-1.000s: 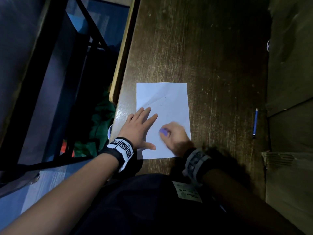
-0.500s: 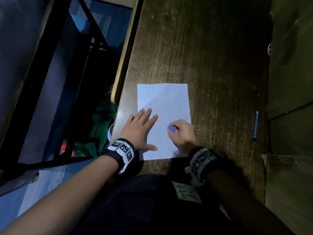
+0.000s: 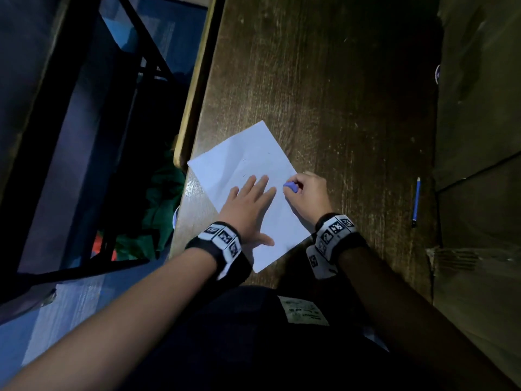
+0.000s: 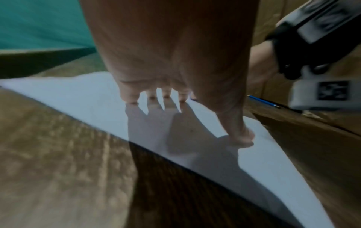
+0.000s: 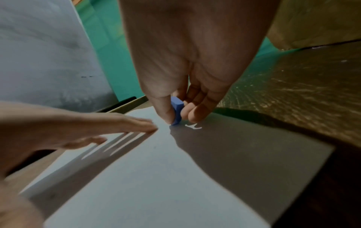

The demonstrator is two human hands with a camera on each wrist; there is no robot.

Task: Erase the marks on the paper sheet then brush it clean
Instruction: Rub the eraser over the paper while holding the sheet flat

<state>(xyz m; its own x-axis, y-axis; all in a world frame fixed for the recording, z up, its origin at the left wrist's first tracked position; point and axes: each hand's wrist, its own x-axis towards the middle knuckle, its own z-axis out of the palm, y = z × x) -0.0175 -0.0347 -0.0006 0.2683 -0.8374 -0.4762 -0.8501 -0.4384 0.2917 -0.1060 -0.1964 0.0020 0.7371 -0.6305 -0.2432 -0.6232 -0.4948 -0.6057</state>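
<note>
A white paper sheet lies turned at an angle on the dark wooden table, one corner hanging over the table's left edge. Faint short pencil marks show on its far half. My left hand lies flat on the sheet with straight, spread fingers. My right hand pinches a small blue eraser between thumb and fingers at the sheet's right edge. In the right wrist view the eraser touches the paper with its tip, close to the left hand's fingertips.
A blue pencil lies on the table far to the right, near cardboard boxes along the right side. The table's left edge drops to a floor with a black metal frame and green cloth.
The sheet has turned from square to diagonal under my left hand. My right hand with the eraser moved up and right, to the sheet's right edge.
</note>
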